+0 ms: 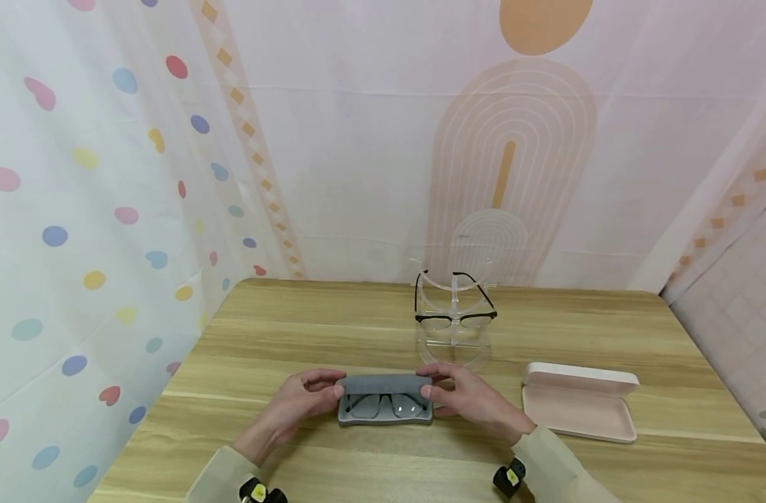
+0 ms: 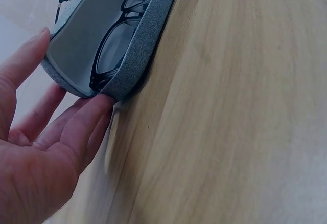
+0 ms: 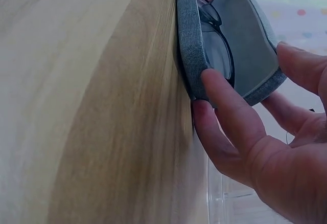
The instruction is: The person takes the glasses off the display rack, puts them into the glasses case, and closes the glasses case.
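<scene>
1. I saw a grey glasses case (image 1: pixel 385 421) on the bench (image 1: pixel 263 335), held at both ends between a person's two hands, with its long side toward the person.
2. Its lid (image 1: pixel 383 383) was lifted partway, tipped back and leaning over the inside.
3. Within the case sat dark-framed glasses (image 1: pixel 385 397), their lenses showing beneath the lid's edge and their frame rising above the front wall.
4. The left hand (image 1: pixel 298 404) had its grip pinching the case's left end: the thumb lay against the edge of the lid, and fingers touched the lower corner.
5. The right hand (image 1: pixel 467 398) mirrored it, its grip pinching the right end, thumb at the lid and fingertips on the lower front corner.
6. Beyond the case, just behind the right hand, stood a clear display stand (image 1: pixel 455 342) bearing black-rimmed glasses (image 1: pixel 433 318), temples pointing away from the person.
7. Over to the right, apart from the hands, lay a pink case (image 1: pixel 578 412) with its lid raised and its pale inside in view.
8. A spotted curtain (image 1: pixel 100 209) hung along the left, and a pale cloth (image 1: pixel 358 175) printed with arches covered the back.
</scene>
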A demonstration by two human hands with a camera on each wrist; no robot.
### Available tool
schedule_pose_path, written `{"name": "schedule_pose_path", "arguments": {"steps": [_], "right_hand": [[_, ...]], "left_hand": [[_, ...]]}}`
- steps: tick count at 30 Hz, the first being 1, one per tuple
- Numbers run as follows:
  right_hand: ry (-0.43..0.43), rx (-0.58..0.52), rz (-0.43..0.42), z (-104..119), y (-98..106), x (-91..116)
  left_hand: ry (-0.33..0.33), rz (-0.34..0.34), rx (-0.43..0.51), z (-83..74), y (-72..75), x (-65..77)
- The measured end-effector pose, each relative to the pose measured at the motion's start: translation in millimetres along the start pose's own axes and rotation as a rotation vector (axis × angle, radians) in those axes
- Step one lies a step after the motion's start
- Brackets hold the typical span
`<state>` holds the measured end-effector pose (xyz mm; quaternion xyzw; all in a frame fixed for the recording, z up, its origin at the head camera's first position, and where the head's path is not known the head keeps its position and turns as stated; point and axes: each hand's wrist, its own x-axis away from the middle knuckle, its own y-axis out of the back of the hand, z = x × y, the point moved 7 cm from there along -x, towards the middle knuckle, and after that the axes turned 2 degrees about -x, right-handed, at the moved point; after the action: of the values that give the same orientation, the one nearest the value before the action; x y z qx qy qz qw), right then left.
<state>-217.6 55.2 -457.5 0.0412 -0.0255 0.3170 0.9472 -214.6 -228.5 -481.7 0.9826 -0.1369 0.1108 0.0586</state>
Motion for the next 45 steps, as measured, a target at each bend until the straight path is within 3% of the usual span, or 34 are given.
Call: {"name": "schedule_pose_path", "arguments": {"steps": [18, 26, 33, 45], "right_hand": [[-0.012, -0.034, -0.005, -4.6, -3.2, -0.1], [0.041, 0.154, -0.04, 0.2, -2.9, 1.4], [0.05, 0.167, -0.044, -0.6, -3.2, 0.8], [0.088, 0.217, -0.087, 4.0, -4.2, 5.2]], "left_hand": [[-0.027, 0.015, -0.041, -1.6, -0.2, 4.4], [-0.049, 0.003, -0.051, 1.0, 0.6, 3.6], [-0.046, -0.029, -0.068, 3.9, 1.0, 3.3], [-0.068, -0.022, -0.059, 1.4, -0.9, 6.0]]}}
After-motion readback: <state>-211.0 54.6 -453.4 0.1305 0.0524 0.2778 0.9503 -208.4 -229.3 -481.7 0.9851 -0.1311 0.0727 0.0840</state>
